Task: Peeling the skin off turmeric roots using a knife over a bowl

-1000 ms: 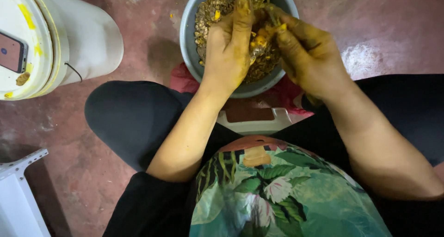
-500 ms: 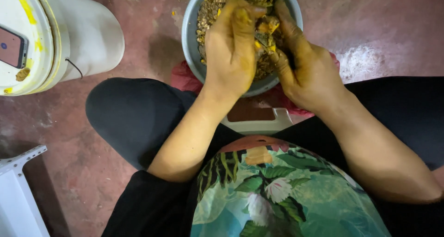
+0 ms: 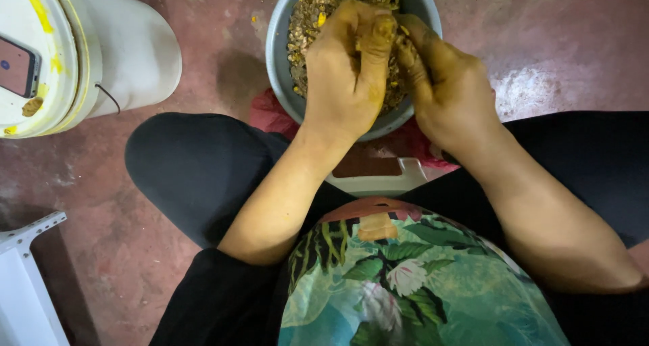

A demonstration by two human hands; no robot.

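A: Hands first. Where do they stand against the round grey metal bowl (image 3: 280,82)?

B: Both are over it. The left hand (image 3: 348,69) is curled, its fingers folded down onto the brownish-yellow crumbly mixture (image 3: 307,21) that fills the bowl. The right hand (image 3: 443,82) presses in from the bowl's right rim, fingertips meeting the left ones. They look pinched together on a small clump, though I cannot tell exactly what sits between them.

A: Changed since 1 second ago?

B: Yes. Then the 2 hands were slightly apart, with a yellow bit showing between the fingers. Now they have closed up and that bit is hidden. I judge the squeezing or rubbing to be mid-stroke.

A: Which way does the mixture point?

B: It has no long axis; it is a loose heap. The bowl is round and opens upward.

A: Around the bowl?

B: It sits on the red floor (image 3: 561,28), a white plastic bucket (image 3: 128,48) to its left.
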